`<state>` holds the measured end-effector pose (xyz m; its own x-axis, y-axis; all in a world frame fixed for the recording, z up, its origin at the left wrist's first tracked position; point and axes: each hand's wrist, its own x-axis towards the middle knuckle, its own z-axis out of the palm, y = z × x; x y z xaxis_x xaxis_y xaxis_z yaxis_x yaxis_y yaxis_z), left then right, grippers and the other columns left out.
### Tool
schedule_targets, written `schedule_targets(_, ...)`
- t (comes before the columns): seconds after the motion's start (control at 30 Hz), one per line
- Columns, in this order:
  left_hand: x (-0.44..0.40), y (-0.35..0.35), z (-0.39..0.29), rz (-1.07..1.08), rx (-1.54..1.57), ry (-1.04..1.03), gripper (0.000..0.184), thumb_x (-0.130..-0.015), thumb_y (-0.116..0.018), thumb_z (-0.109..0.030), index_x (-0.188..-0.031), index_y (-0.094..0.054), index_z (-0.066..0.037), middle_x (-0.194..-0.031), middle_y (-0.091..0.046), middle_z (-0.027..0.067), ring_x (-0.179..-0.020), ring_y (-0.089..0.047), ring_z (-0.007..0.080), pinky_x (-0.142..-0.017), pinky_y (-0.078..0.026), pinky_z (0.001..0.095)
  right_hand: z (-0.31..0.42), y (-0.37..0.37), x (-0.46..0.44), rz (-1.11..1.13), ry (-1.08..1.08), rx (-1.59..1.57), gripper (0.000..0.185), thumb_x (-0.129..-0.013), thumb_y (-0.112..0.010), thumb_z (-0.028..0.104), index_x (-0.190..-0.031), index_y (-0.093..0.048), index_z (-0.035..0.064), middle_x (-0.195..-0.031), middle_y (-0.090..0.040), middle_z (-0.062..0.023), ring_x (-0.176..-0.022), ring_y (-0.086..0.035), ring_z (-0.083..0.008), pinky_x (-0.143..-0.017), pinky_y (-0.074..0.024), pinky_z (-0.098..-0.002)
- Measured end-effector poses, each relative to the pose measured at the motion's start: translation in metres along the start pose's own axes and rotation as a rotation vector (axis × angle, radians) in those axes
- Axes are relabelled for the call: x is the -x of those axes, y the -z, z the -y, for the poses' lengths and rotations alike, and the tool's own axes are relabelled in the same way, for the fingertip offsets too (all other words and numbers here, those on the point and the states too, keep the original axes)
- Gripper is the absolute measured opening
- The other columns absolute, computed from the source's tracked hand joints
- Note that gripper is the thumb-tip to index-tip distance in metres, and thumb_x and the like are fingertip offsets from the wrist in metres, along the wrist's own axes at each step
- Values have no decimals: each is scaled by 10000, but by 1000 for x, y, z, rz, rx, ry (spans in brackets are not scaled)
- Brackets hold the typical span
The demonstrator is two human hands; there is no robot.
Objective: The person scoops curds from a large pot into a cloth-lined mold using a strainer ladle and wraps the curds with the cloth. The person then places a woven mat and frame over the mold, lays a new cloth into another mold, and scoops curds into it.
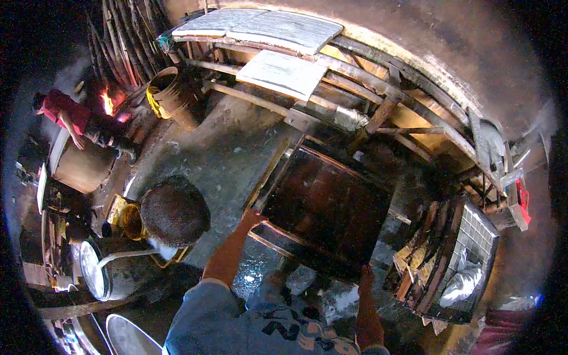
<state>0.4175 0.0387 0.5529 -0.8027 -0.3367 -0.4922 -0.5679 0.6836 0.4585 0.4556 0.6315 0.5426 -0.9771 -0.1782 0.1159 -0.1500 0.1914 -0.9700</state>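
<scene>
A large, dark, square panel with a wooden frame (331,204) fills the space in front of me. I cannot tell whether it is a table top, a tray or a lid. My left hand (254,218) is closed around its near left corner. At the near right corner my right hand (367,277) grips the edge, its fingers mostly in shadow. A wooden bar (267,171) runs along the panel's left side. Wet, shiny floor (251,275) shows below the near edge.
A round woven basket (176,212) and a metal drum (94,269) stand left. Right is a crate with wood strips (423,257). White slatted sheets (281,74) lie on a pole rack. A person in red (68,112) is by a fire (107,102), near a barrel (174,97).
</scene>
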Motion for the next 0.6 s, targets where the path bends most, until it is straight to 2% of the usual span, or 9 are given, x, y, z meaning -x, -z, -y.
schedule_targets(0.03, -9, -12, 11, -2, 33, -12, 679, -572, -725, -574, -1011, -631, -66, -942, -650, 133, -898, -619, 261, -800, -483, 343, -14, -4, 5, 12, 129, -95, 627, -812, -623, 328, -1332, -351, 106, -1305, -432, -110, -1190, -429, -252, -1002, -343, -376)
schedule_targets(0.1, -27, -47, 45, 2, 99, -30, 681, -578, -733, -548, -1023, -621, -45, -957, -649, 137, -891, -623, 254, -792, -485, 339, -60, 9, 14, 36, -151, 143, 653, -820, -611, 343, -1345, -319, 87, -1311, -426, -108, -1212, -406, -247, -1000, -335, -371)
schedule_targets(0.13, -12, -23, 24, 135, 234, -18, 654, -589, -753, -487, -1026, -612, -21, -913, -661, 125, -858, -635, 243, -773, -489, 339, -36, 2, 9, -23, -336, 117, 647, -825, -596, 354, -1344, -321, 84, -1312, -426, -103, -1214, -404, -241, -1002, -326, -372)
schedule_targets(0.2, -24, -51, 44, 17, 557, 61, 606, -591, -765, -446, -1007, -619, -30, -874, -667, 115, -823, -641, 234, -749, -493, 346, 15, -13, -6, -136, -652, -40, 637, -835, -567, 375, -1342, -325, 76, -1313, -427, -94, -1218, -400, -228, -1008, -309, -374)
schedule_targets(0.27, -19, -44, 37, -19, 98, -109, 542, -589, -777, -402, -972, -627, -50, -834, -673, 93, -787, -645, 235, -732, -497, 355, 68, -26, -19, -206, -801, -157, 630, -844, -538, 397, -1339, -329, 69, -1314, -427, -85, -1222, -396, -215, -1014, -292, -376)
schedule_targets(0.37, -3, -29, 21, -73, -8, -128, 531, -597, -771, -413, -958, -625, -52, -855, -669, 98, -787, -642, 257, -739, -495, 356, 55, -30, -8, -182, -564, -294, 621, -829, -508, 458, -1294, -393, 62, -1237, -491, -87, -1138, -466, -243, -1014, -278, -399)
schedule_targets(0.47, -23, -57, 51, 22, 301, -28, 559, -606, -763, -436, -978, -616, -45, -901, -662, 104, -821, -636, 270, -755, -493, 353, 0, -24, -2, -387, -767, -313, 641, -806, -490, 525, -1250, -441, 66, -1201, -510, -101, -1111, -469, -280, -994, -296, -427)
schedule_targets(0.53, -31, -72, 68, -46, 591, 83, 569, -600, -767, -444, -977, -613, -47, -910, -657, 106, -833, -632, 268, -753, -494, 356, 0, -15, -3, -112, -694, 88, 585, -812, -522, 475, -1231, -457, 72, -1177, -521, -106, -1090, -481, -261, -950, -342, -419)
schedule_targets(0.6, -38, -93, 89, -108, 678, 38, 562, -611, -777, -390, -1006, -585, -40, -936, -645, 104, -867, -620, 250, -765, -492, 354, -9, -10, 8, -31, -666, 270, 533, -814, -556, 419, -1212, -471, 75, -1149, -531, -107, -1054, -496, -246, -882, -393, -404)
